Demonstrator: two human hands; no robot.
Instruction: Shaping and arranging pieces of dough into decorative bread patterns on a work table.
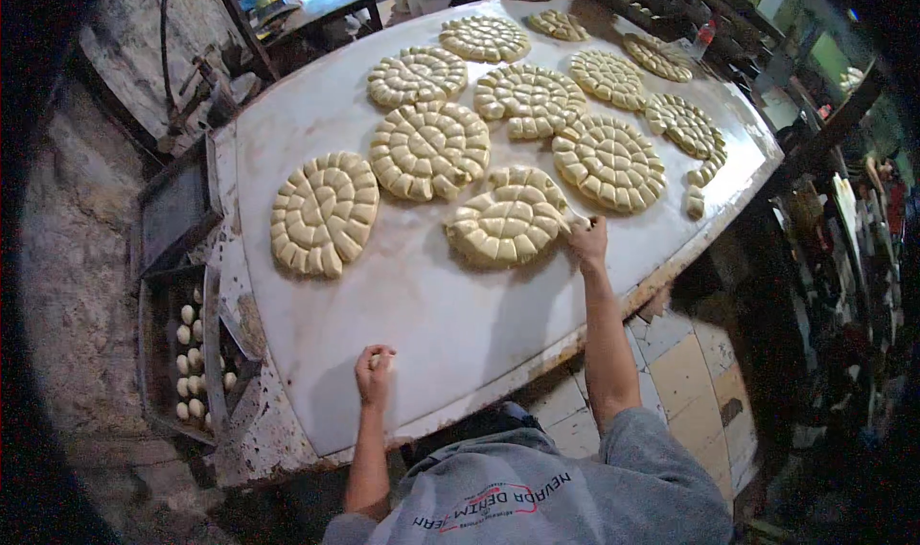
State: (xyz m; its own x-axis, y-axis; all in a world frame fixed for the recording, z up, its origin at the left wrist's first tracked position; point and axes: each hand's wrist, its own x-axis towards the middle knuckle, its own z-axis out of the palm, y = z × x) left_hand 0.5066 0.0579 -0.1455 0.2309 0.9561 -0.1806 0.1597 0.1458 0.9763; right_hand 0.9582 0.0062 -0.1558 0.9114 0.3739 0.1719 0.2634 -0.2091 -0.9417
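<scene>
Several pale dough coils, scored into segments, lie across the white tabletop. My right hand (587,240) is closed at the right edge of the nearest middle coil (508,221), pinching a strip of its dough. That coil is smaller than its neighbours, and its outer edge is uneven. My left hand (374,374) is closed above the near left part of the table, with a small pale piece of dough (382,360) showing at its fingertips. A round coil (324,214) lies to the left, and another coil (609,164) sits just beyond my right hand.
The pale table (422,305) has a worn edge. At its left stands a dark tray (182,353) with several round dough balls. A bottle (703,39) is at the far right edge. A small metal table (321,8) stands at the far left.
</scene>
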